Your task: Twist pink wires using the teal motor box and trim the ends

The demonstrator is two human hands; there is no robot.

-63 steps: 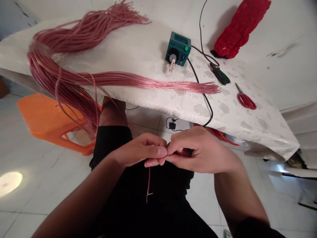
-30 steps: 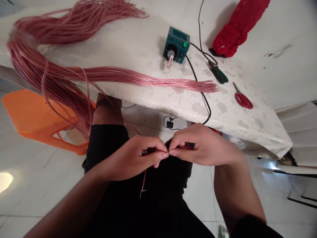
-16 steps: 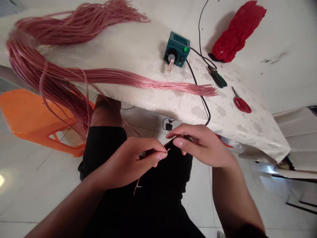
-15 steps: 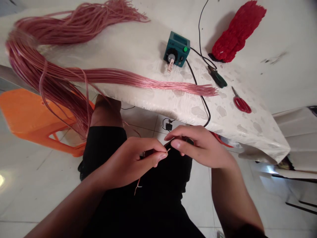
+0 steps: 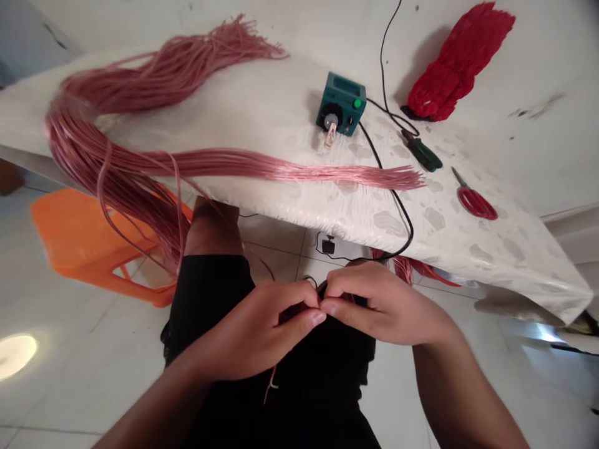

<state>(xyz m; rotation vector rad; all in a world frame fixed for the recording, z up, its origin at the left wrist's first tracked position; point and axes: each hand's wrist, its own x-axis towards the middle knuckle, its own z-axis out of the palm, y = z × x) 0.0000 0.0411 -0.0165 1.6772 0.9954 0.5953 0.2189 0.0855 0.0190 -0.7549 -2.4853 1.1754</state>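
Over my lap, my left hand (image 5: 276, 324) is closed in a pinch on a thin wire. The fingertips of my right hand (image 5: 379, 305) are pinched together at the same spot, touching the left fingertips, so the wire's tip is hidden between them. Below my left hand dangles a wire end (image 5: 272, 381), split into an orange and a white strand. On the table (image 5: 299, 215) lies a long bundle of pink cables (image 5: 224, 163), its left part hanging over the edge.
A teal box with a green button (image 5: 344, 103) stands on the table, its black cord (image 5: 407, 215) drooping over the edge. Green-handled pliers (image 5: 423, 154), red-handled scissors (image 5: 477, 202) and a red bundle (image 5: 461, 65) lie farther right. An orange stool (image 5: 79, 237) stands at left.
My right hand's fingertips have closed in against my left fingertips, covering the wire tip that showed before. The view has shifted slightly, so the scene sits lower and to the right.
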